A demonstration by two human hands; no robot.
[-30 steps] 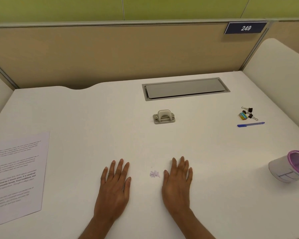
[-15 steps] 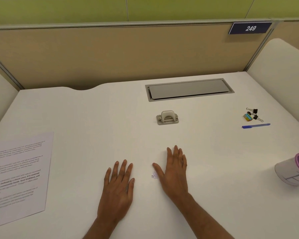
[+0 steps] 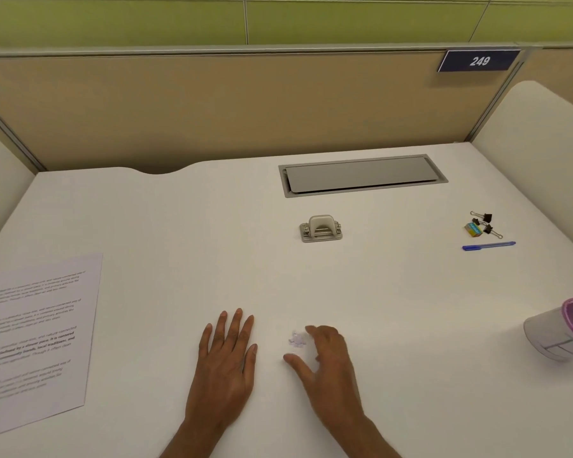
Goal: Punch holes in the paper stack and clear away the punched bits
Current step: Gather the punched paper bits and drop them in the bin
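Observation:
A small pile of pale punched paper bits (image 3: 297, 338) lies on the white desk between my hands. My right hand (image 3: 328, 361) is curled beside the pile, its fingertips touching the pile's right edge and its thumb spread below it. My left hand (image 3: 227, 358) rests flat on the desk to the left of the bits, fingers apart, holding nothing. The grey hole punch (image 3: 321, 229) stands in the middle of the desk, farther back. The printed paper stack (image 3: 37, 335) lies at the left edge.
A white cup with a purple rim (image 3: 561, 332) lies on its side at the right edge. Binder clips and a small eraser (image 3: 482, 224) sit at the back right, with a blue pen (image 3: 488, 245) just in front. A grey cable hatch (image 3: 361, 175) sits at the back.
My right hand moved from flat beside the bits, over them, to a curled pose with fingertips at the pile. The left hand stayed flat in place.

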